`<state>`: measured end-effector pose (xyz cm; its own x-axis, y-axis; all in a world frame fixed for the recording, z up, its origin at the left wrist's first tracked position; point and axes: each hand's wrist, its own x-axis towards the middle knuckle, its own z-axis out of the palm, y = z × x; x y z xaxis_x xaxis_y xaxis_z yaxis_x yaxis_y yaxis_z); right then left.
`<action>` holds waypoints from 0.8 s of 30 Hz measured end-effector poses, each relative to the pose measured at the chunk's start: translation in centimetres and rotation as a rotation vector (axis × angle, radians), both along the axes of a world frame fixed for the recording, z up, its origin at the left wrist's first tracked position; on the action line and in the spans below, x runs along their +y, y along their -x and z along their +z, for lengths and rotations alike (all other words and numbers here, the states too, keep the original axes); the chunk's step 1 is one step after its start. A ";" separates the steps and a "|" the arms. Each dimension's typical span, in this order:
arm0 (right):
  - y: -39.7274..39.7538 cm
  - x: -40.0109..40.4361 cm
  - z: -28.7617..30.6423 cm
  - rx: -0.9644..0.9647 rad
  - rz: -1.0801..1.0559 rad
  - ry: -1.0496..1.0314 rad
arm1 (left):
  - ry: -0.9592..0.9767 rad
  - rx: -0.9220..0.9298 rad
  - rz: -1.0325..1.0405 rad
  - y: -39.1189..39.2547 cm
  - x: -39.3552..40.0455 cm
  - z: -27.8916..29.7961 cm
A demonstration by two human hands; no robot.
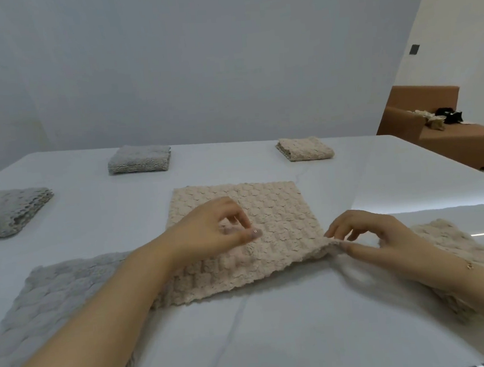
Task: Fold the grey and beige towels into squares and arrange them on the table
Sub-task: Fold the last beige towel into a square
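A beige towel [266, 210] lies spread in the middle of the white table [276, 340]. My right hand [375, 236] pinches its near right corner, lifted slightly off the table. My left hand [215, 229] hovers over the towel's middle with fingers curled, thumb and finger close together; whether it grips the cloth is unclear. An unfolded grey towel [50, 299] lies under my left forearm. Another beige towel [448, 242] lies unfolded behind my right wrist. Folded squares sit farther back: grey [139, 159], beige [304, 149], and grey at the left edge [8, 211].
A plain wall rises behind the table. At the right, beyond the table's edge, a brown sofa [439, 136] holds some small black and pale items. Bare tabletop lies in front of the spread towel.
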<state>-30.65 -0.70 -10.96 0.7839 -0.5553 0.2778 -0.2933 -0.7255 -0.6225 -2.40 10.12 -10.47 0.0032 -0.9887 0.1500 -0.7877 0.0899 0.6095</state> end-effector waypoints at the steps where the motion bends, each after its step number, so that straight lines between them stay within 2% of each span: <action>1: -0.2 -0.2 0.1 -0.030 -0.011 -0.057 | -0.024 0.028 -0.030 0.7 0.3 0.4; 5: -1.5 -0.9 0.5 -0.190 -0.128 -0.303 | -0.174 0.069 -0.143 3.0 0.6 -0.1; 10: -3.3 -2.3 0.8 -0.237 -0.201 -0.446 | -0.133 -0.171 -0.140 1.8 0.2 -0.2; 12: -3.8 -2.8 0.9 -0.284 -0.237 -0.520 | -0.148 -0.206 -0.102 0.6 0.1 0.5; 15: -4.1 -3.6 0.9 -0.338 -0.307 -0.596 | -0.198 -0.110 -0.038 -1.5 0.5 1.5; 18: -4.0 -4.1 0.8 -0.366 -0.357 -0.681 | -0.259 0.096 0.030 -3.2 1.2 2.5; 24: -3.3 -3.8 2.0 -0.301 -0.269 -0.951 | -0.352 0.315 -0.067 -3.6 2.3 3.9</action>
